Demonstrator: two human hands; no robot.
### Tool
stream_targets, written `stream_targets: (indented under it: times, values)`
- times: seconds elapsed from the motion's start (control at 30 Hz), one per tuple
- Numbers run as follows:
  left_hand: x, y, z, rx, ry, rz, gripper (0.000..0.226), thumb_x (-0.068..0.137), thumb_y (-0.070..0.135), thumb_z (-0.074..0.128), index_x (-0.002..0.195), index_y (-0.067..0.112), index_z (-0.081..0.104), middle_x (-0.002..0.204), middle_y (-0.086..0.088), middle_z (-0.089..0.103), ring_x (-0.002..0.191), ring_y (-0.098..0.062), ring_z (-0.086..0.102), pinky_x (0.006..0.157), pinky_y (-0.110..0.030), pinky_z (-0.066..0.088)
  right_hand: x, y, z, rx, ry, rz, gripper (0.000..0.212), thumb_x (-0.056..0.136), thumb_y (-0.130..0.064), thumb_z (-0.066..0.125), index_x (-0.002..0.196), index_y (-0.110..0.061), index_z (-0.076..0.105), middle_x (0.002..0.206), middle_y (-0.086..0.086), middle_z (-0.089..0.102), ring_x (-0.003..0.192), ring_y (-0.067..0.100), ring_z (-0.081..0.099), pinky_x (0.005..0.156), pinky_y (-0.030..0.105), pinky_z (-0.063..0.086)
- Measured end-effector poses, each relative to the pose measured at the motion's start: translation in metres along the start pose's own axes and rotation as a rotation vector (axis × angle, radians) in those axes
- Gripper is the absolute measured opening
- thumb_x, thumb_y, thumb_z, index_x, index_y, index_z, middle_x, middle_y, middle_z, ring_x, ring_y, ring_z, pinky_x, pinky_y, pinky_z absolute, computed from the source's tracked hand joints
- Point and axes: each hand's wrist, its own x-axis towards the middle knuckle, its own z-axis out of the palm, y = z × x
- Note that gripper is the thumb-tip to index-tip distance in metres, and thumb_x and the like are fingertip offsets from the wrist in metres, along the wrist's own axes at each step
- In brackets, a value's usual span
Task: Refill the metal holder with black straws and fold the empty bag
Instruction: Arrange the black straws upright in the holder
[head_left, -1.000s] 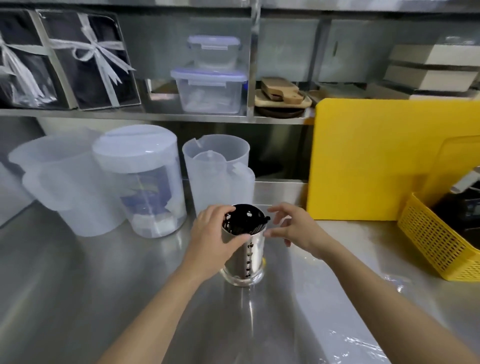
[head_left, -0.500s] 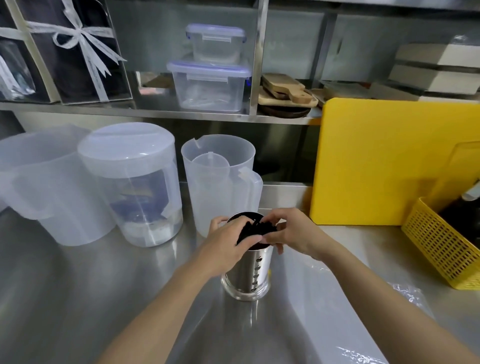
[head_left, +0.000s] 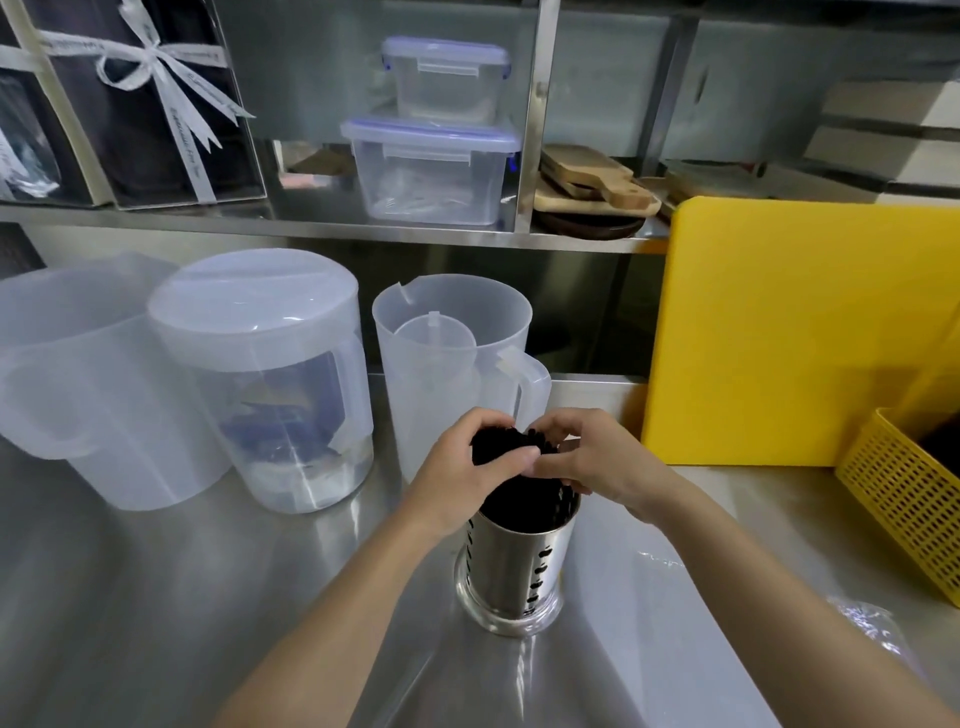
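Note:
A perforated metal holder (head_left: 511, 566) stands upright on the steel counter, packed with black straws (head_left: 524, 499) that stick out of its top. My left hand (head_left: 467, 467) curls round the straw tops from the left. From the right, my right hand (head_left: 592, 462) grips the same bundle, and the two hands meet over it. A clear empty plastic bag (head_left: 685, 613) lies flat on the counter, under and right of the holder, partly hidden by my right forearm.
Just behind the holder stands a translucent jug (head_left: 447, 364); a lidded jug (head_left: 270, 374) and another jug (head_left: 67, 374) stand to the left. A yellow cutting board (head_left: 789, 332) leans at the right, a yellow basket (head_left: 904, 493) beside it. A shelf overhead holds clear boxes (head_left: 436, 166).
My left hand has left the holder's side and both hands have closed together round the straw tops. The bundle now sticks up higher above the rim. The view has moved closer.

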Motion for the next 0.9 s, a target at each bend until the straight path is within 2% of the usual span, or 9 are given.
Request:
stream_targets:
  times: [0.1, 0.17, 0.27, 0.4, 0.5, 0.6, 0.73, 0.83, 0.9]
  values:
    - [0.0, -0.004, -0.003, -0.12, -0.038, -0.066, 0.07, 0.06, 0.039, 0.076, 0.121, 0.037, 0.041, 0.117, 0.001, 0.054, 0.109, -0.011, 0.053, 0.089, -0.019, 0.042, 0.002, 0.001, 0.001, -0.001, 0.029, -0.007, 0.023, 0.079, -0.02, 0.069, 0.101, -0.018, 0.062, 0.088, -0.003, 0.06, 0.082, 0.014, 0.061, 0.058, 0.013, 0.048]
    - [0.0, -0.007, -0.003, -0.19, -0.079, -0.072, 0.08, 0.052, 0.043, 0.078, 0.119, 0.047, 0.037, 0.119, 0.0, 0.052, 0.111, -0.014, 0.054, 0.093, -0.026, 0.044, 0.003, 0.001, 0.0, -0.016, 0.059, -0.013, 0.022, 0.079, -0.021, 0.069, 0.1, -0.019, 0.063, 0.086, -0.007, 0.059, 0.074, 0.01, 0.058, 0.055, 0.01, 0.045]
    - [0.0, -0.009, -0.002, -0.224, -0.093, -0.065, 0.076, 0.048, 0.044, 0.078, 0.112, 0.055, 0.038, 0.12, -0.004, 0.053, 0.112, -0.018, 0.056, 0.098, -0.032, 0.046, 0.003, 0.004, -0.001, -0.032, 0.088, -0.017, 0.02, 0.079, -0.021, 0.07, 0.098, -0.019, 0.064, 0.084, -0.01, 0.059, 0.07, 0.009, 0.056, 0.053, 0.009, 0.043]
    - [0.003, -0.012, 0.0, -0.241, -0.01, -0.027, 0.067, 0.051, 0.041, 0.077, 0.111, 0.046, 0.047, 0.11, -0.001, 0.063, 0.105, -0.019, 0.062, 0.094, -0.035, 0.05, 0.004, 0.008, -0.001, 0.019, 0.118, -0.009, 0.015, 0.08, -0.018, 0.068, 0.095, -0.018, 0.065, 0.083, -0.004, 0.061, 0.071, 0.011, 0.057, 0.051, 0.009, 0.045]
    - [0.006, -0.013, 0.002, -0.191, 0.084, 0.001, 0.047, 0.063, 0.031, 0.075, 0.102, 0.043, 0.053, 0.099, -0.002, 0.068, 0.098, -0.021, 0.064, 0.092, -0.041, 0.052, 0.003, 0.009, 0.0, 0.056, 0.14, -0.018, 0.011, 0.08, -0.015, 0.068, 0.09, -0.018, 0.065, 0.079, -0.004, 0.06, 0.067, 0.01, 0.055, 0.048, 0.006, 0.043]
    - [0.008, -0.017, 0.002, -0.144, 0.117, 0.017, 0.041, 0.074, 0.013, 0.071, 0.096, 0.043, 0.054, 0.093, -0.002, 0.068, 0.093, -0.022, 0.065, 0.089, -0.038, 0.053, 0.003, 0.01, 0.0, 0.078, 0.17, -0.039, 0.01, 0.079, -0.013, 0.068, 0.086, -0.019, 0.064, 0.078, -0.006, 0.059, 0.067, 0.009, 0.053, 0.048, 0.004, 0.041]
    - [0.009, -0.02, 0.001, -0.191, 0.105, -0.005, 0.036, 0.075, 0.009, 0.071, 0.092, 0.039, 0.06, 0.088, -0.003, 0.067, 0.089, -0.02, 0.065, 0.08, -0.029, 0.054, 0.005, 0.011, 0.0, 0.064, 0.203, -0.072, 0.011, 0.079, -0.014, 0.069, 0.089, -0.018, 0.065, 0.082, -0.005, 0.059, 0.071, 0.009, 0.052, 0.051, 0.003, 0.042]
    - [0.009, -0.018, 0.002, -0.232, 0.116, -0.01, 0.03, 0.075, 0.005, 0.07, 0.089, 0.03, 0.063, 0.085, 0.005, 0.067, 0.083, -0.008, 0.065, 0.07, -0.014, 0.05, 0.008, 0.012, 0.0, 0.008, 0.252, -0.11, 0.013, 0.079, -0.016, 0.069, 0.091, -0.02, 0.065, 0.093, -0.002, 0.06, 0.08, 0.009, 0.052, 0.058, 0.003, 0.043]
    - [0.009, -0.017, 0.002, -0.233, 0.107, -0.005, 0.029, 0.076, 0.004, 0.068, 0.088, 0.03, 0.063, 0.085, 0.009, 0.066, 0.078, 0.003, 0.064, 0.065, -0.009, 0.048, 0.008, 0.012, 0.001, -0.02, 0.266, -0.146, 0.014, 0.079, -0.017, 0.069, 0.091, -0.022, 0.065, 0.099, -0.002, 0.061, 0.088, 0.006, 0.053, 0.062, 0.007, 0.043]
